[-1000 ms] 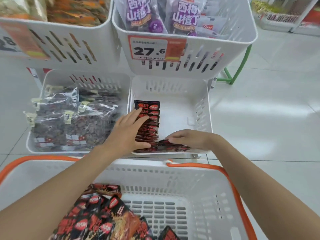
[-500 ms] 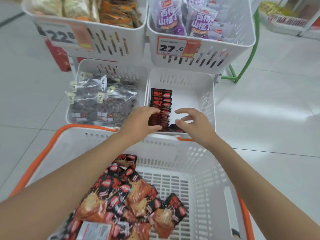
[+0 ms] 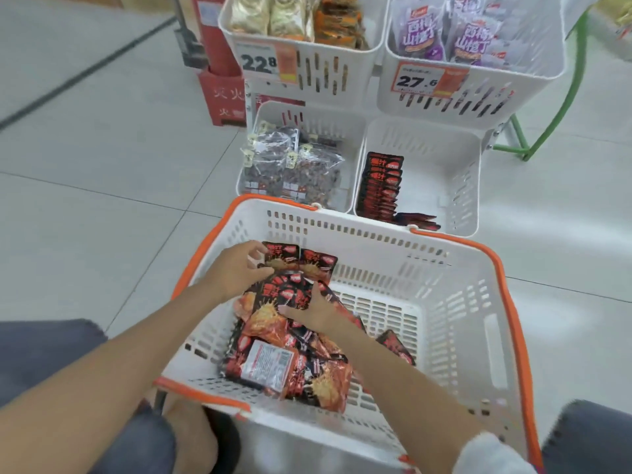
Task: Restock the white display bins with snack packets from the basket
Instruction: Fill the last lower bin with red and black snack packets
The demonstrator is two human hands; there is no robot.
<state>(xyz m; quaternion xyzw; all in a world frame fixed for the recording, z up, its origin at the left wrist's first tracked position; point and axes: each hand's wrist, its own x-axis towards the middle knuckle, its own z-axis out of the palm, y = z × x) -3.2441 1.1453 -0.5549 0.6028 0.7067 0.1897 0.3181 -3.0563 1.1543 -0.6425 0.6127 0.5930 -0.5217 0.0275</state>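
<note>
From my remote station, nearest the camera I read the white basket [image 3: 444, 302] with its orange rim, standing on the tiled floor [image 3: 102, 200].

Basket contents: a loose pile of red-and-black snack packets [image 3: 294, 357] fills the left half. One packet lies label side up.

Left hand [image 3: 236, 271]: it is at the far left of the pile. Its grip is closed on the edge of an upright packet [image 3: 282, 258] that leans on the basket's far wall.

Right hand [image 3: 313, 311]: it lies on top of the pile with the thumb pointing left. I cannot tell whether its grip has closed on a packet.

Beyond the basket, the lower right bin [image 3: 461, 186] holds a row of packets [image 3: 379, 186] of the same kind along its left wall, with a few more lying flat at its front edge. The rest of this bin's bottom is bare.

Just beside it, the lower left bin [image 3: 352, 131] holds clear bags of dark snacks [image 3: 294, 165].

Farthest, two upper bins carry price tags: the 22.8 tag [image 3: 258, 61] on the left and the 27.6 tag [image 3: 415, 80] on the right. The right one holds purple packets [image 3: 420, 32].
</note>
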